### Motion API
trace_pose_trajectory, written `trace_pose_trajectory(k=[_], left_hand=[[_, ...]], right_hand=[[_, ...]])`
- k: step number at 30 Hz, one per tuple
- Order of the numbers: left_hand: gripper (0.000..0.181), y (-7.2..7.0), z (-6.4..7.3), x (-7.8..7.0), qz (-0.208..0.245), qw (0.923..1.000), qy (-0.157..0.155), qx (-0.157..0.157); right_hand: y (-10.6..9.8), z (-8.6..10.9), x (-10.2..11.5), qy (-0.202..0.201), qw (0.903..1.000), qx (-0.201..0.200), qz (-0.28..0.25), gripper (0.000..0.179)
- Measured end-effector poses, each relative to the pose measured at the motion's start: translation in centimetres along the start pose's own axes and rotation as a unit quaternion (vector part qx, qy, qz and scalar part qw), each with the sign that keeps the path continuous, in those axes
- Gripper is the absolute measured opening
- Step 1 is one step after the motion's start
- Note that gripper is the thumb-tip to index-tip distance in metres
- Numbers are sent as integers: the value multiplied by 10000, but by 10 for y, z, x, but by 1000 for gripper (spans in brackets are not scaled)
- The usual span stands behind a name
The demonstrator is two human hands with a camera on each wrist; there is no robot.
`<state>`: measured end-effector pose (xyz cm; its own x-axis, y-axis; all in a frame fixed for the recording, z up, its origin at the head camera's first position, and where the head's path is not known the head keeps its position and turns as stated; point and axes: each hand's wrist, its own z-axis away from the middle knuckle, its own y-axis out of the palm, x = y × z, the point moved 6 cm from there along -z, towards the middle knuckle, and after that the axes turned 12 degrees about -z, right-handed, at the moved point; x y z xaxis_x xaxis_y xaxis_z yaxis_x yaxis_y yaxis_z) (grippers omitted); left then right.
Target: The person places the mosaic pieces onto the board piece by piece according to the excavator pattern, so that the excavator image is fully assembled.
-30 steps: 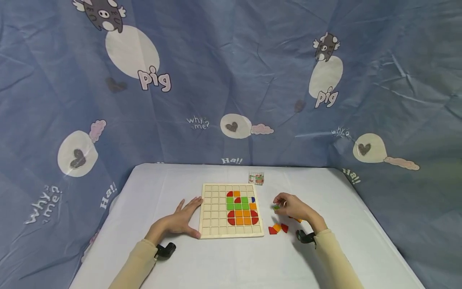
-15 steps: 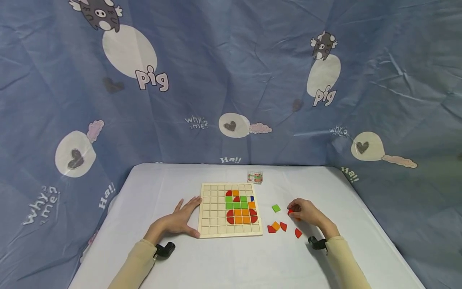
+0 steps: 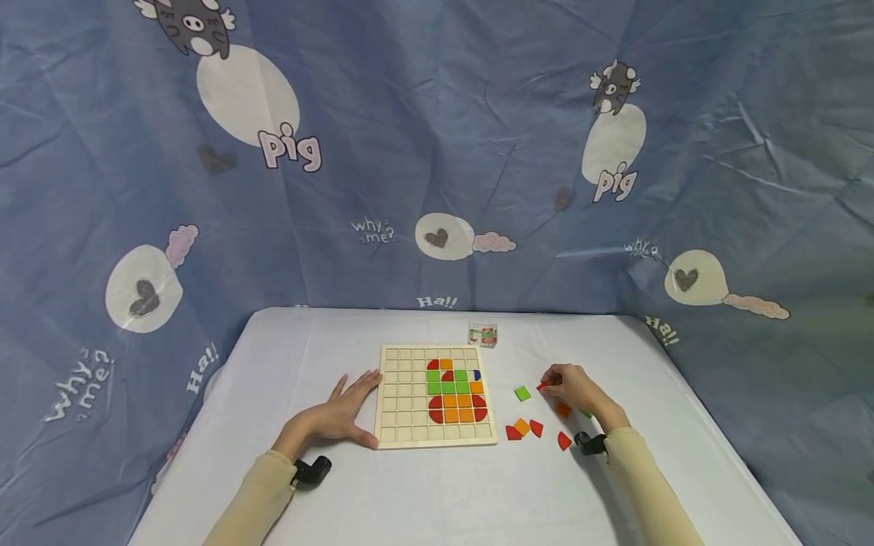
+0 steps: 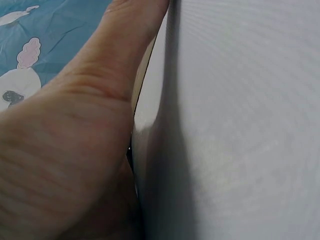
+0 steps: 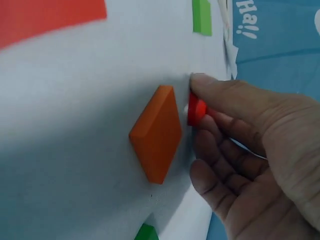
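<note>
A pale wooden grid board [image 3: 403, 394] lies on the white table, with red, orange, green and blue tiles set in its right half. My left hand [image 3: 341, 413] touches the board's left edge, thumb and fingers spread; its thumb [image 4: 135, 45] fills much of the left wrist view. To the board's right, my right hand [image 3: 573, 388] pinches a red quarter-round tile [image 5: 196, 109] between thumb and fingers, low over the tabletop. Close by that hand lies an orange square tile [image 5: 157, 135], with a green tile [image 5: 146, 232] partly in view below it.
Loose on the table are a green square tile [image 3: 522, 393], another orange tile [image 3: 522, 427] and several red quarter-round tiles [image 3: 564, 440]. A small picture card [image 3: 482, 334] lies behind the board. A patterned blue cloth [image 3: 369, 174] hangs behind the table.
My right hand first let go of the green tile near the board, then moved right and took hold of a red tile, now shifted slightly left. My left hand stays at the board.
</note>
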<state>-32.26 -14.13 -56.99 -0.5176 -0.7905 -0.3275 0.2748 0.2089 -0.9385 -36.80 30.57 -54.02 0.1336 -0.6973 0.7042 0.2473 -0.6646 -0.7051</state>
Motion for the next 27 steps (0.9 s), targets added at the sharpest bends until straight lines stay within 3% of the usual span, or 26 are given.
trace_pose_trajectory(k=[9,15,20,22,25,27], left_hand=[[131,0,-1,0,33,10000,-14,71],[131,-1,0,0,10,10000,-19,32],[131,-2,0,0,15,10000,-4,23],[131,-1,0,0,10,10000,4,17],[131,-1,0,0,-4,10000,-6,43],[131,0,0,-1,2,10000,-24,54]], right_hand=[[-1,-5,-2,251,9996,48,-112,16],[0,-8,6,99,9994,311,122,15],[1,-8,16,-53,9976,617,321,26],[-3,-7,16,99,9986,448,248,25],[-17,-2,16,633,9971,-413,103,22],[-24,3,16,924,9913,-937,-25,31]])
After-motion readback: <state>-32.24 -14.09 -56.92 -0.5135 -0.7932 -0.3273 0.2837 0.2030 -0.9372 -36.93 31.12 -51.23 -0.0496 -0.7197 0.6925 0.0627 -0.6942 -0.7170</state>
